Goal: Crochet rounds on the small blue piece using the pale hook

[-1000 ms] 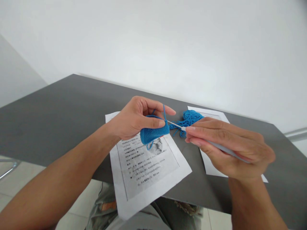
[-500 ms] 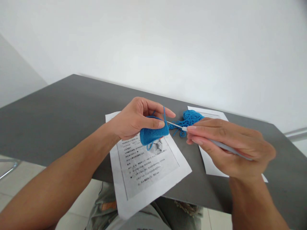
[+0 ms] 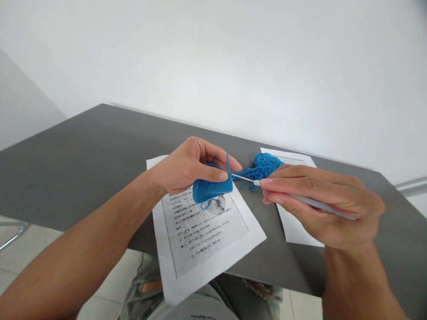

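Between the thumb and fingers of my left hand [image 3: 196,164] is a blue crochet piece [image 3: 211,189], held above a printed sheet. A strand of blue yarn [image 3: 228,162] runs up from its right edge to my left index finger. My right hand [image 3: 323,200] grips the grey handle of a crochet hook [image 3: 310,202] like a pen. The hook's thin metal shaft points left, and its tip meets the piece's right edge beside my left thumb. Whether the tip is inside a stitch is too small to tell. A loose blue loop hangs under the piece.
A tangled heap of blue yarn [image 3: 267,164] lies behind my right hand, partly on a second paper sheet [image 3: 296,226]. The printed sheet [image 3: 213,262] overhangs the front edge of the grey table [image 3: 100,160]. A white wall [image 3: 213,66] stands behind the table.
My left hand and the crochet piece have shifted slightly left, and the left index finger is a little lower. My right hand has moved slightly right with the hook.
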Action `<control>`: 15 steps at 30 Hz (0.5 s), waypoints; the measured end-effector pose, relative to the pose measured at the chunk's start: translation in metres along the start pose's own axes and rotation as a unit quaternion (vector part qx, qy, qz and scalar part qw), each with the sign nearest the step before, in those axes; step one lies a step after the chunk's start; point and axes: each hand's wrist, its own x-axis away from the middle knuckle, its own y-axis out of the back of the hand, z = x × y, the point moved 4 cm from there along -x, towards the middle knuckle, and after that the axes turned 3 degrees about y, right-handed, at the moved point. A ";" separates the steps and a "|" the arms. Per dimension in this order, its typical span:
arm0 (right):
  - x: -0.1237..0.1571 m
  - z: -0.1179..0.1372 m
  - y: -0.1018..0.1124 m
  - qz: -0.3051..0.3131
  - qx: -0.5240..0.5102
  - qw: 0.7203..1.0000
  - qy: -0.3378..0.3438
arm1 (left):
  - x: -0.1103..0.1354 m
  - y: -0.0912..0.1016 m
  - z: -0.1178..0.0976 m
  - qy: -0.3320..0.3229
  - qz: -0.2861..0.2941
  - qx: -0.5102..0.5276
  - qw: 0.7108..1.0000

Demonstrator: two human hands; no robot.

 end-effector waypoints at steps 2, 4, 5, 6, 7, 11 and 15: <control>-0.001 0.000 0.001 -0.001 -0.008 1.000 -0.009 | 0.000 0.000 0.000 -0.002 0.000 0.000 1.000; -0.001 -0.001 0.001 -0.004 -0.014 1.000 -0.012 | 0.000 0.001 0.000 -0.006 0.003 -0.003 1.000; -0.001 -0.001 0.002 -0.006 -0.016 1.000 -0.010 | 0.000 0.001 0.000 -0.008 0.005 -0.005 1.000; -0.001 -0.002 0.002 -0.005 -0.018 1.000 -0.009 | 0.000 0.001 0.000 -0.009 0.007 -0.007 1.000; -0.001 -0.002 0.002 -0.006 -0.020 1.000 -0.008 | 0.000 0.001 -0.001 -0.010 0.008 -0.008 1.000; 0.001 -0.007 0.004 -0.021 -0.049 0.998 -0.020 | 0.001 0.000 -0.001 -0.010 0.011 -0.005 1.000; 0.008 -0.018 -0.004 -0.084 -0.179 0.974 -0.110 | 0.003 -0.004 -0.002 -0.035 0.010 0.008 0.999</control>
